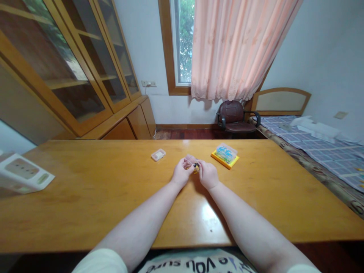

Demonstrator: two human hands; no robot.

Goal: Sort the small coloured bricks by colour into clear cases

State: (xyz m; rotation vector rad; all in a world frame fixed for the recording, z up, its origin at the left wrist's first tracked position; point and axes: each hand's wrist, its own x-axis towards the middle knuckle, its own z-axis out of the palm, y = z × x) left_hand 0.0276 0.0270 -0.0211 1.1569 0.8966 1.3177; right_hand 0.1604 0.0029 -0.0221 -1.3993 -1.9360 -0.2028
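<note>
Over the middle of the table, my left hand (181, 173) and my right hand (209, 175) are close together with fingers bent inward. A small clear plastic piece (190, 158), like a box or lid, shows at the fingertips of my left hand. Between the hands is a tiny black and yellow object (196, 166), pinched at the fingertips of my right hand. Its kind is too small to make out, and my fingers partly cover both things.
A small clear box (158, 154) with pale contents lies left of my hands. To the right, a clear box with blue pieces (226, 151) rests on a yellow box (231, 164). A white container (24, 172) stands at the far left of the wooden table (113, 212).
</note>
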